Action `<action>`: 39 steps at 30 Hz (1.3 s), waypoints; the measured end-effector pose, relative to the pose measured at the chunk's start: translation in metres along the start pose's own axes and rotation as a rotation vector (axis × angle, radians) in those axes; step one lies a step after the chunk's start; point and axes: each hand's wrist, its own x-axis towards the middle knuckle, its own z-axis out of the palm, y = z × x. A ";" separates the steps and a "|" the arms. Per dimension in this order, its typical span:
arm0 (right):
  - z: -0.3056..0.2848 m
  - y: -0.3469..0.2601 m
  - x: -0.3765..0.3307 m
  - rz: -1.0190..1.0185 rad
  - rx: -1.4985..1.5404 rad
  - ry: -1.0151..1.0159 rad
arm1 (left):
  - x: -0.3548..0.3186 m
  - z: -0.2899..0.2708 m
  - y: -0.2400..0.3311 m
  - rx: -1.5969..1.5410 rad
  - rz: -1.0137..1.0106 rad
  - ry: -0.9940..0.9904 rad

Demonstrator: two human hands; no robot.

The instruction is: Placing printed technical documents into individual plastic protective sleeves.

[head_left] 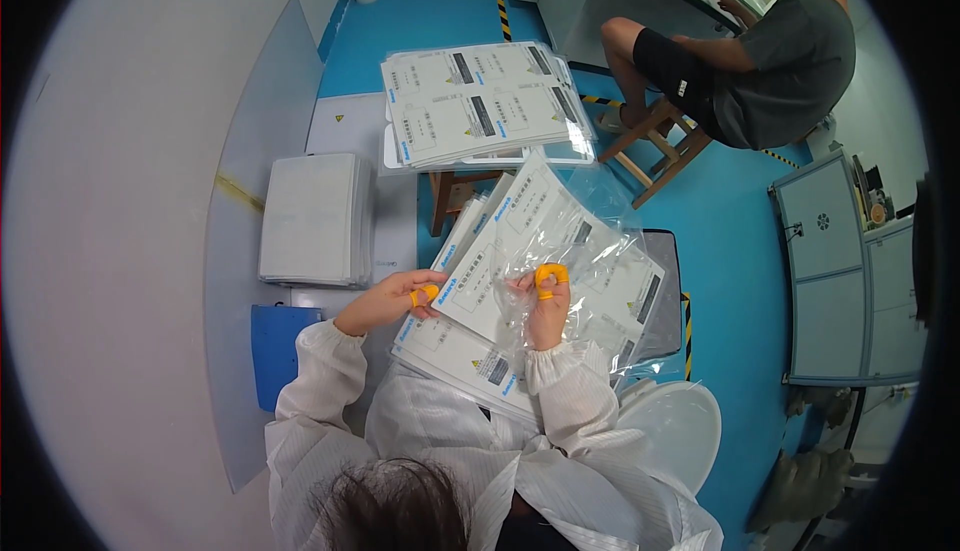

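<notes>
Pinching clear film (590, 259): one right hand (547, 309)

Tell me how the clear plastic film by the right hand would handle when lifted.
The clear plastic film is probably floppy, since it creases around the right hand. It looks thin and likely light: the printed sheets show through it. Its shine suggests possible slipperiness.
</notes>
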 end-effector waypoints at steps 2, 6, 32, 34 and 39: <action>0.011 0.001 -0.006 0.007 -0.005 -0.013 | 0.005 0.004 0.005 0.113 0.055 0.027; 0.022 0.003 -0.016 0.080 0.011 -0.009 | 0.017 0.026 0.032 0.261 0.175 0.092; -0.266 -0.202 0.000 -0.312 0.146 0.249 | -0.005 -0.076 0.002 -0.010 0.169 0.456; -0.294 -0.236 -0.021 -0.400 0.150 0.552 | -0.017 -0.100 -0.001 -0.072 0.210 0.493; -0.341 -0.304 -0.085 -0.559 0.072 0.820 | -0.027 -0.143 -0.009 -0.051 0.279 0.576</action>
